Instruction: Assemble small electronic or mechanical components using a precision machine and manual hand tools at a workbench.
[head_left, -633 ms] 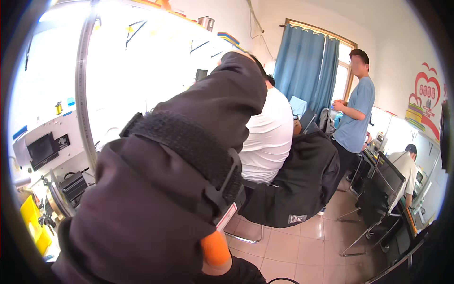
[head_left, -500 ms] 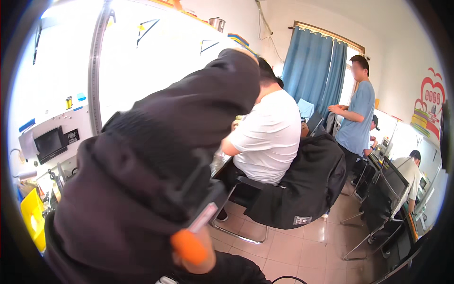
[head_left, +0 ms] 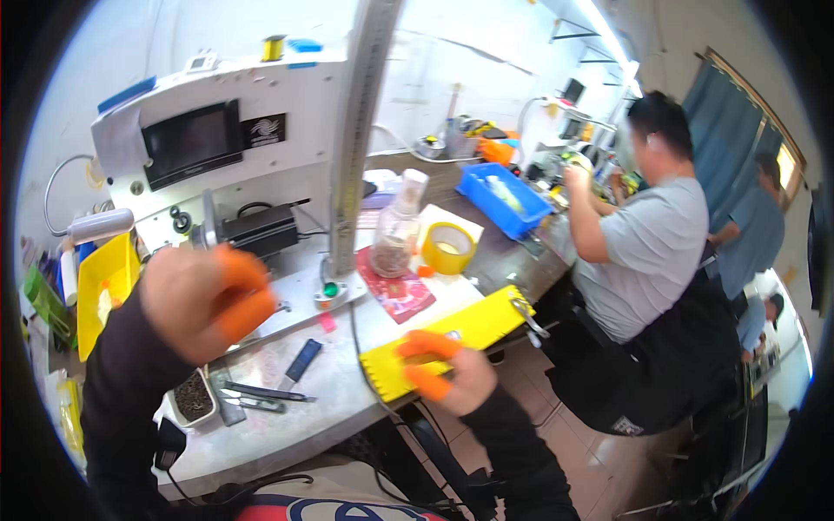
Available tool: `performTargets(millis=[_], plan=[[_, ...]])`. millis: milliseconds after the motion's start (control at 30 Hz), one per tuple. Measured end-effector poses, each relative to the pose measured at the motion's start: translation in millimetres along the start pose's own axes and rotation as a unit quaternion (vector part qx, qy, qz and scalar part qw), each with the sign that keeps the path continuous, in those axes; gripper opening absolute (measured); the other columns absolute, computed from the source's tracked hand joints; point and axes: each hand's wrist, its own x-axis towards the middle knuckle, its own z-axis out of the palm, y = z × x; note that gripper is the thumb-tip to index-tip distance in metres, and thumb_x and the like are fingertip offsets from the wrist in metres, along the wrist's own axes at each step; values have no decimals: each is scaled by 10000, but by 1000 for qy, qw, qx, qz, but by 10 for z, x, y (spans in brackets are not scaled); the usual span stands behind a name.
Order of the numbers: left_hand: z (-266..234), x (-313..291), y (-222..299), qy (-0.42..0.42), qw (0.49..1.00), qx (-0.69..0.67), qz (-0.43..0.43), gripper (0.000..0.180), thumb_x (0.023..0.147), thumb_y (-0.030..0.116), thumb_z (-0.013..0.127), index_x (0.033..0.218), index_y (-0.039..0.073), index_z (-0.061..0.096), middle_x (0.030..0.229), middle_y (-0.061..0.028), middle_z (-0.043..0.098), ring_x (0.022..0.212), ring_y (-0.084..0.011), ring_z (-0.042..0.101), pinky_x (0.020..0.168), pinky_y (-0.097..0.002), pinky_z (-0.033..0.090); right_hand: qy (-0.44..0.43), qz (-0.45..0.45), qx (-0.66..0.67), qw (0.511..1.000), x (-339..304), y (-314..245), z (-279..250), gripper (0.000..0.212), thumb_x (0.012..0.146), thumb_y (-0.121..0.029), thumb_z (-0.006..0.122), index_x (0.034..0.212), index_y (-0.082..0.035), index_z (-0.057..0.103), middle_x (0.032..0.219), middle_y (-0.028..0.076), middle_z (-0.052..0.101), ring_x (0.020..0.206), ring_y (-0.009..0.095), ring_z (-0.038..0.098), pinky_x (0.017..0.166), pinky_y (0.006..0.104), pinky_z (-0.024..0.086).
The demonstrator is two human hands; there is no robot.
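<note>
Both my hands wear orange finger covers. My left hand (head_left: pixel 204 300) is in the air in front of the white machine, slightly blurred. Its thumb and forefinger curve toward each other around a gap, with nothing visible in it. Farther right, my right hand (head_left: pixel 447 373) hovers over a yellow board (head_left: pixel 460 334) with toothed edges, thumb and finger apart. Whether it touches the board I cannot tell. Below my left hand, a knife with a blue handle (head_left: pixel 301 360) and dark tweezers (head_left: pixel 269 392) lie on the bench, beside a white tray (head_left: pixel 198 424) of small dark pieces.
The white machine (head_left: pixel 304 87) with a dark screen (head_left: pixel 193 143) stands behind. A clear pump bottle (head_left: pixel 397 230), a yellow tape roll (head_left: pixel 448 247) and a blue bin (head_left: pixel 504 200) are on the bench. A yellow bin (head_left: pixel 109 291) sits left. A seated co-worker (head_left: pixel 643 226) works at right.
The view has swung from the room at right to the bench. My dark sleeve, which filled much of the picture, has moved aside. Both hands now show, apart, above the bench.
</note>
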Motion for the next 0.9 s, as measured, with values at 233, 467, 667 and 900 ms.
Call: performTargets(millis=[233,467,667,900], plan=[[-397,-1255,-821,214,910,-158,-319,102,736,44,518,824,13,476,613,-55,499,468,-82,448,471,-187,353,280,-80,174,941,923,312,-491,212,766,9,534,978,11,524,834,98,594,734,135,563,661,227,445],[-413,-1577,-1025,311,892,-94,-315,73,744,40,539,793,24,487,632,-52,497,452,-92,458,455,-191,370,319,-190,147,917,1731,176,-387,211,794,-47,527,1002,-15,517,862,98,589,745,161,576,641,252,479],[-541,-1794,-1320,284,894,-107,-329,133,740,103,582,800,22,496,707,-55,499,590,-108,528,523,-219,402,402,-224,167,872,1767,-208,-295,220,786,-45,537,1005,-24,519,849,84,588,699,140,567,603,227,471],[-531,-1685,-1730,228,952,-108,-177,120,781,100,534,884,43,514,679,-60,537,491,-82,478,450,-186,380,441,-250,44,861,1224,-248,-442,238,800,-63,519,1032,-11,506,868,85,576,755,143,561,640,241,476]])
